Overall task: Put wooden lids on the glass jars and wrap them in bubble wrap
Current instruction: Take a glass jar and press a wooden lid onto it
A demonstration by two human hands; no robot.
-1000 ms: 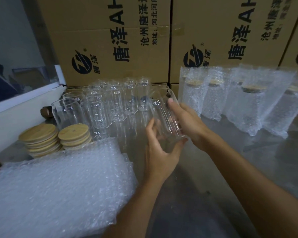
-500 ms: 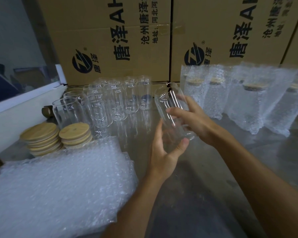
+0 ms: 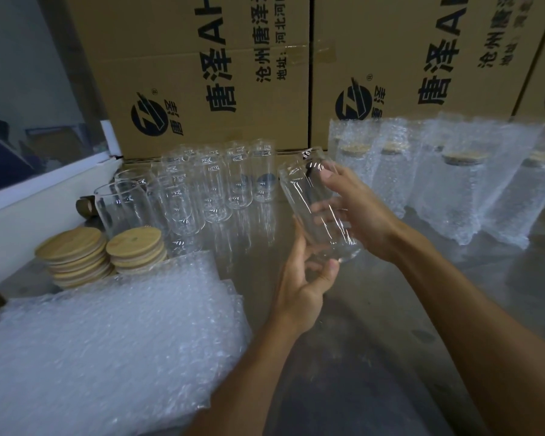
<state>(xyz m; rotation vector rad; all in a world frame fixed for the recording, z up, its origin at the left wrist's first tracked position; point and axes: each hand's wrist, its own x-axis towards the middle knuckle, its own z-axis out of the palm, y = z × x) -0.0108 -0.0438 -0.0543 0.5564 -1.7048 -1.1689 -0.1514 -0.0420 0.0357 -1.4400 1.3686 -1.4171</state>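
1. While the jar [image 3: 317, 206] is up off the bench [image 3: 375, 309] like this, tilted with its mouth pointing up and away, keep two contact zones on it. Right hand [image 3: 359, 212] has its grip wrapped around the upper body, and left hand [image 3: 302, 272] is cupping the base from below, fingers curled on the glass. Good setup, bare glass is slippery.

2. It's still lidless, so I'd say the lid is next. Lids [image 3: 107, 253] sit in two stacks well left of the jar, just behind the bubble wrap pile [image 3: 107, 341].

3. Probably easiest to let the right hand carry the jar alone and free the left for a lid, since the stacks are on that side. Tighten the right grip before letting go underneath.

4. Level the jar before seating the lid so it goes on square.

5. Watch the row of empty jars [image 3: 208, 187] just left of it. Swinging an elbow through there would be bad.

6. Finished wrapped jars [image 3: 453, 184] stand right of it, so wrapped ones likely go there.
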